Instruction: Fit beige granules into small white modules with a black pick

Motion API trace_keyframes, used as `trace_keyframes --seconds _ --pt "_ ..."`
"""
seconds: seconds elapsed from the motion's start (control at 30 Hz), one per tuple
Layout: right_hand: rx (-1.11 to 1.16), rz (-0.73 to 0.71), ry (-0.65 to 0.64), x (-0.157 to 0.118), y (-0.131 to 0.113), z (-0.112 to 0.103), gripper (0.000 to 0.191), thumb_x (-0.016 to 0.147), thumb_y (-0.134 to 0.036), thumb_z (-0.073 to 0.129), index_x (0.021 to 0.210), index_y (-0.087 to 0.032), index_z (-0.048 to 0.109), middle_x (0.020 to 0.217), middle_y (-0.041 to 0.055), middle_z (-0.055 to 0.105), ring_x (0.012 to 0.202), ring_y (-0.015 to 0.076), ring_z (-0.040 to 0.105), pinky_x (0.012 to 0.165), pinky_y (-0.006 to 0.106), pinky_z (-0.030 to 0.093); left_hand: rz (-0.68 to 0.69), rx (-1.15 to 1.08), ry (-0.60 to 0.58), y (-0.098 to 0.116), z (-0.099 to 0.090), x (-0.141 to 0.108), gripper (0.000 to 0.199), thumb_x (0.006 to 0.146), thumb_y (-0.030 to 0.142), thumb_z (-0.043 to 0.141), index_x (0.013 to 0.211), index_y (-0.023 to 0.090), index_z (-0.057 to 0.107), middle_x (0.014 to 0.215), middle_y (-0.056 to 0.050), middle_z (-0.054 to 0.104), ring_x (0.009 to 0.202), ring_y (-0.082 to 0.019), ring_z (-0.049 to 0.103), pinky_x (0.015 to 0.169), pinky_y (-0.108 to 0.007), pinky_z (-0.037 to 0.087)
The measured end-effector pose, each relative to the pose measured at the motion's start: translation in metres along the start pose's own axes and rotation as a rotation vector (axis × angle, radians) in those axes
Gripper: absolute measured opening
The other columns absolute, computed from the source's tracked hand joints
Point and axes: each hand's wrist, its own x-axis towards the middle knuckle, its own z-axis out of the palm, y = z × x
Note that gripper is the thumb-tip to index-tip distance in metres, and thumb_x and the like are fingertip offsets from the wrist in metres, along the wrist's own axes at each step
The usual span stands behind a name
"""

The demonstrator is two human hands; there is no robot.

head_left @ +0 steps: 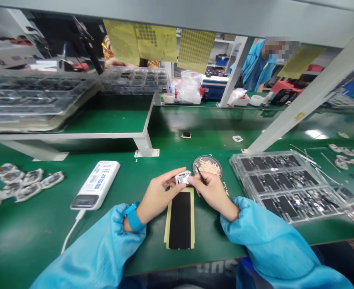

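My left hand (158, 194) is closed around a small white device housing (183, 178) with electronic parts showing inside, held just above the bench. At its right edge the fingertips of my right hand (214, 192) touch it. A thin dark tool, apparently tweezers (199, 174), is gripped in my right hand; its lower end is partly hidden by the fingers. Below the hands lies a black strip (180, 220) on yellow backing. Just behind my right hand stands a round dish (219, 171) heaped with small beige pieces (208, 166).
A white power bank (95, 185) with a cable lies left, beside several white housings (29, 176). Stacked clear trays (243, 188) of parts stand right. A metal shelf leg (146, 145) and slanted post (285, 108) rise behind. Across the bench is a person in blue (251, 66).
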Motion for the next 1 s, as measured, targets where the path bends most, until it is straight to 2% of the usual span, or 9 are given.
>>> trace_keyframes --seconds 0.1,0.23,0.3,0.4,0.53,0.7,0.87,1.0 --pt "0.027 -0.066 0.062 0.0 0.005 0.002 0.031 0.076 -0.039 0.078 0.081 -0.017 0.058 0.068 -0.0018 0.056 0.059 0.0093 0.046 0.055 0.023 0.038 -0.058 -0.145 -0.018 0.003 0.003 0.001 0.062 0.078 0.035 0.079 0.134 0.015 0.061 0.13 -0.012 0.066 0.115 -0.023 0.066 0.103 -0.035 0.055" --pt "0.066 -0.125 0.059 -0.002 0.009 0.004 0.033 0.079 -0.031 0.075 0.105 -0.018 0.06 0.086 0.0026 0.063 0.069 0.0117 0.054 0.058 0.024 0.04 -0.101 -0.223 -0.033 0.004 0.006 0.001 0.062 0.077 0.032 0.08 0.133 0.014 0.061 0.127 -0.013 0.067 0.11 -0.022 0.069 0.093 -0.031 0.059" --pt "0.072 -0.144 0.057 -0.004 0.008 0.005 0.03 0.081 -0.031 0.072 0.106 -0.018 0.061 0.091 0.0049 0.064 0.072 0.0126 0.056 0.057 0.024 0.041 -0.108 -0.254 -0.051 0.003 0.007 0.0 0.061 0.077 0.031 0.081 0.133 0.014 0.061 0.126 -0.013 0.068 0.108 -0.022 0.069 0.089 -0.03 0.059" --pt "0.09 -0.16 0.063 -0.007 0.005 0.005 0.029 0.081 -0.033 0.071 0.103 -0.017 0.061 0.085 0.0044 0.063 0.063 0.0108 0.052 0.054 0.024 0.04 -0.109 -0.333 -0.084 0.003 0.007 -0.001 0.054 0.084 0.034 0.075 0.132 0.014 0.063 0.122 -0.015 0.069 0.101 -0.021 0.069 0.088 -0.029 0.058" --pt "0.081 -0.207 0.081 -0.009 0.002 0.004 0.026 0.081 -0.033 0.071 0.1 -0.017 0.062 0.079 0.0028 0.061 0.055 0.0087 0.046 0.05 0.024 0.037 -0.114 -0.522 -0.14 0.006 0.006 -0.003 0.041 0.094 0.036 0.061 0.128 0.014 0.068 0.127 -0.017 0.066 0.106 -0.022 0.066 0.087 -0.03 0.056" --pt "0.023 -0.283 0.128 -0.01 0.0 0.003 0.021 0.081 -0.03 0.07 0.096 -0.017 0.064 0.075 0.0016 0.06 0.053 0.0079 0.043 0.049 0.024 0.036 -0.136 -0.591 -0.154 0.008 0.007 -0.004 0.037 0.093 0.027 0.06 0.126 0.014 0.069 0.122 -0.016 0.068 0.102 -0.021 0.066 0.088 -0.032 0.055" --pt "-0.046 -0.276 0.139 -0.01 0.0 0.003 0.022 0.082 -0.031 0.07 0.097 -0.016 0.067 0.07 0.0 0.058 0.047 0.0057 0.033 0.043 0.023 0.026 -0.156 -0.627 -0.165 0.008 0.007 -0.003 0.037 0.091 0.021 0.058 0.125 0.014 0.07 0.124 -0.016 0.068 0.107 -0.023 0.066 0.09 -0.032 0.055" --pt "-0.052 -0.28 0.142 -0.011 0.001 0.003 0.02 0.083 -0.03 0.07 0.097 -0.016 0.067 0.072 0.0007 0.06 0.048 0.0051 0.032 0.043 0.023 0.024 -0.161 -0.638 -0.163 0.007 0.007 -0.001 0.037 0.09 0.02 0.057 0.124 0.013 0.07 0.123 -0.016 0.068 0.107 -0.024 0.066 0.09 -0.033 0.055"
